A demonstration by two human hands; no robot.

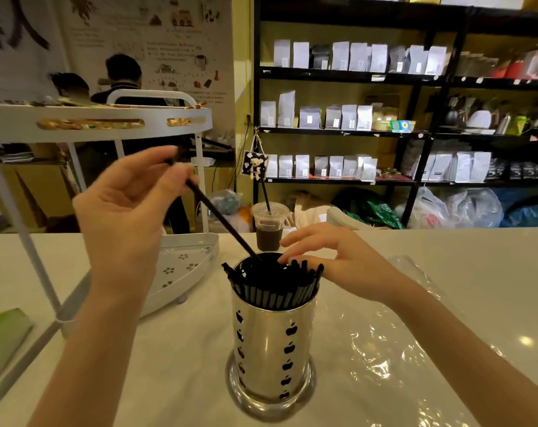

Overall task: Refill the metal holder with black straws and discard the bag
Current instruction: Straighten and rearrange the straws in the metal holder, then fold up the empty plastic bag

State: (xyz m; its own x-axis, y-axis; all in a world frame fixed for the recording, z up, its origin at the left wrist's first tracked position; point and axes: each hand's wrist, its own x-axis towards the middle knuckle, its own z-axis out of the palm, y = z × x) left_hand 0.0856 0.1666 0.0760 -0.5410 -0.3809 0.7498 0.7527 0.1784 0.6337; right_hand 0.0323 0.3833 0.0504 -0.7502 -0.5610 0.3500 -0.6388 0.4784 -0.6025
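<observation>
The left hand [123,217] pinches one black straw [221,221], tip inside the metal holder [272,343] on the desk [446,251] — lower it straight. Right hand [332,257], fingers spread, steadies the bundle; the empty bag [394,349] lies beside.

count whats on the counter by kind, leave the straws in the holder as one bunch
metal holder: 1
straw bunch: 1
iced drink cup: 1
clear plastic bag: 1
white tiered rack: 1
green item at left edge: 1
total: 6

Iced coffee cup [269,224] on white counter [446,257]; white tiered rack [181,269] left; shelves of pouches [354,57] behind.
</observation>
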